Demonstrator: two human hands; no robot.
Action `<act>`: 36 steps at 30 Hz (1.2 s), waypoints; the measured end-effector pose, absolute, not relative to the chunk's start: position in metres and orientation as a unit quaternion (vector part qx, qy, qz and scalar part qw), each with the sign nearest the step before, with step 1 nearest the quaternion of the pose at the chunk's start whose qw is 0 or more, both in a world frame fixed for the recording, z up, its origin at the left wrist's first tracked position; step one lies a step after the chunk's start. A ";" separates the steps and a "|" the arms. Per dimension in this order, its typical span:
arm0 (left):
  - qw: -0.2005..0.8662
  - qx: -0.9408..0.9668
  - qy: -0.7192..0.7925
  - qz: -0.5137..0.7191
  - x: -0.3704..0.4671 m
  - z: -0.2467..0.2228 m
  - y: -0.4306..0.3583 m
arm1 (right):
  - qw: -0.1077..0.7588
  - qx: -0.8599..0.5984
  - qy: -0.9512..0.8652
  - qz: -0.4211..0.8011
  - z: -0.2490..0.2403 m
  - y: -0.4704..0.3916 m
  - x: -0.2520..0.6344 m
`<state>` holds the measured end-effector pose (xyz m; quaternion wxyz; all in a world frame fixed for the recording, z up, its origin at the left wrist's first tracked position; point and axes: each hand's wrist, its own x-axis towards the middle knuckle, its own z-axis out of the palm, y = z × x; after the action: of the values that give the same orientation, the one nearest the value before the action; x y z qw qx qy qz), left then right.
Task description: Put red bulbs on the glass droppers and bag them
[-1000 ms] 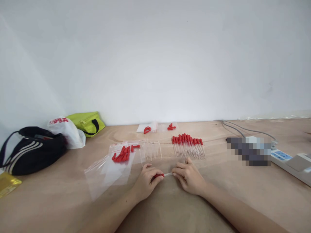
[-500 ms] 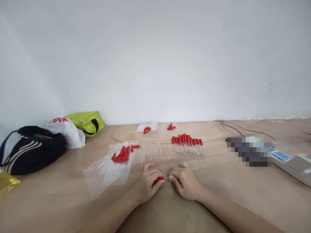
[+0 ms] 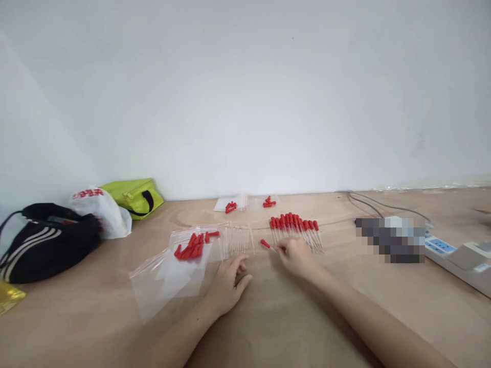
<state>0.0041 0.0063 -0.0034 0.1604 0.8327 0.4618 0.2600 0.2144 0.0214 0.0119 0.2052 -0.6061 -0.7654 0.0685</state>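
My right hand (image 3: 294, 257) pinches the clear tube of a dropper, whose red rubber bulb (image 3: 265, 244) points to the left. Just beyond that hand lies a row of assembled droppers (image 3: 293, 223) with red bulbs pointing to the wall; the hand covers some of their tubes. My left hand (image 3: 229, 283) is open, thumb and fingers apart, with nothing in it. Beyond it, bare clear tubes (image 3: 238, 239) lie side by side. Loose red bulbs (image 3: 191, 247) are piled on a clear plastic bag (image 3: 153, 283) to the left.
Farther back are small bags with more red bulbs (image 3: 230, 207). A black bag (image 3: 49, 243), a white plastic bag (image 3: 100, 212) and a lime-green bag (image 3: 134, 197) stand at the left. On the right are a power strip (image 3: 456, 255), cables and a blurred dark object (image 3: 391, 240).
My left hand has let go of the red bulb and opened. My right hand has carried the dropper forward to the left end of the dropper row.
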 end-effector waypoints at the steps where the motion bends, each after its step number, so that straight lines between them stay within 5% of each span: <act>1: 0.164 0.832 0.462 0.259 0.004 -0.003 0.006 | 0.207 -0.630 -0.746 0.056 0.012 0.029 0.212; 10: 0.163 0.848 0.443 0.243 0.005 0.002 0.005 | 0.166 -0.668 -0.726 -0.014 0.005 0.019 0.188; 20: 0.165 0.854 0.432 0.239 0.007 0.005 0.005 | 0.186 -0.658 -0.721 0.111 0.004 -0.001 0.187; 28: 0.161 0.855 0.430 0.240 0.006 0.004 0.006 | 0.071 -0.635 -0.769 0.027 0.004 -0.003 0.168; 36: 0.166 0.854 0.436 0.233 0.005 0.004 0.006 | 0.091 -0.684 -0.724 -0.012 0.004 0.047 0.175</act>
<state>0.0052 0.0060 0.0042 0.1663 0.8535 0.4356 0.2326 0.1747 0.0467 0.0039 0.0905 -0.6838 -0.7240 -0.0123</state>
